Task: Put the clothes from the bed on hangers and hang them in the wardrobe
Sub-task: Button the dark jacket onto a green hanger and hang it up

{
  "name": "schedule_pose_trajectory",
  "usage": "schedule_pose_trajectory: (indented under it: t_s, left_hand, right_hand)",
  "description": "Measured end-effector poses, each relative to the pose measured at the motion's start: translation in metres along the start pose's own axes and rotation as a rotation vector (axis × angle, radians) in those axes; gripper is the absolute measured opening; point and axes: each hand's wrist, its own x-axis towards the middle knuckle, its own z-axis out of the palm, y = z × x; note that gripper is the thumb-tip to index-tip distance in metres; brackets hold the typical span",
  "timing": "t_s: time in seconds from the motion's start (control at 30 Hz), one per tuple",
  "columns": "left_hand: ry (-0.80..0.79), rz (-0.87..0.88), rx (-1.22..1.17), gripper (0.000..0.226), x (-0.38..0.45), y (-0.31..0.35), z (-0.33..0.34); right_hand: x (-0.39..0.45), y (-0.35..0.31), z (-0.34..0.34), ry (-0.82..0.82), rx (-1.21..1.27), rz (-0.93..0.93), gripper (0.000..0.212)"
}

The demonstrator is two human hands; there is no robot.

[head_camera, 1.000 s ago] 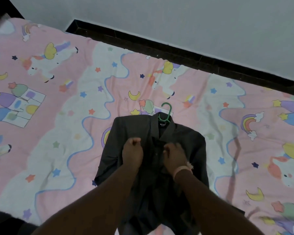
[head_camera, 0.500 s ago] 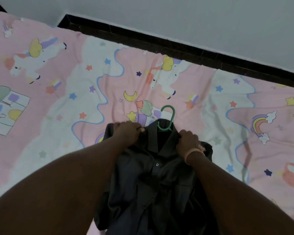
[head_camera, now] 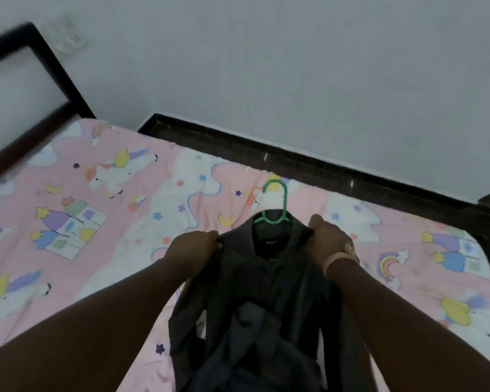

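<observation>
A dark grey shirt (head_camera: 266, 301) hangs on a green plastic hanger (head_camera: 276, 205), raised above the bed (head_camera: 96, 222). The hanger's hook stands up above the collar. My left hand (head_camera: 194, 246) grips the shirt at its left shoulder. My right hand (head_camera: 328, 241), with a pink band at the wrist, grips the right shoulder. The shirt's lower part droops crumpled between my forearms.
The bed has a pink sheet with unicorns, stars and rainbows. A dark bed frame (head_camera: 294, 168) runs along the grey wall (head_camera: 294, 80). The dark headboard (head_camera: 40, 89) stands at the left. A white wall socket (head_camera: 68, 38) sits above it.
Both hands went from the shirt's front to its shoulders and lifted shirt and hanger off the bed. The view tilted up, bringing in the headboard and more wall.
</observation>
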Motion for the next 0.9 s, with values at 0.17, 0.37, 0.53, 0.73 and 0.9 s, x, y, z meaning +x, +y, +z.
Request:
schedule_pose_trajectory:
  t_s: [0.17, 0.37, 0.53, 0.73, 0.9]
  left_hand:
    - [0.191, -0.056, -0.115, 0.035, -0.038, 0.002, -0.121]
    - [0.359, 0.108, -0.108, 0.032, -0.099, 0.022, -0.268]
    - [0.567, 0.066, -0.044, 0.045, -0.157, 0.032, -0.368]
    - [0.524, -0.044, 0.134, 0.063, -0.229, 0.028, -0.440]
    - [0.518, -0.214, 0.257, 0.043, -0.293, 0.023, -0.480]
  right_hand:
    - [-0.013, -0.028, -0.122, 0.099, 0.051, -0.136, 0.018]
    - [-0.049, -0.047, -0.233, 0.212, 0.058, -0.243, 0.011]
    - [-0.072, -0.073, -0.322, 0.476, 0.076, -0.361, 0.015]
    - [-0.086, -0.108, -0.398, 0.607, 0.036, -0.467, 0.016]
    - [-0.116, -0.148, -0.433, 0.665, 0.207, -0.503, 0.023]
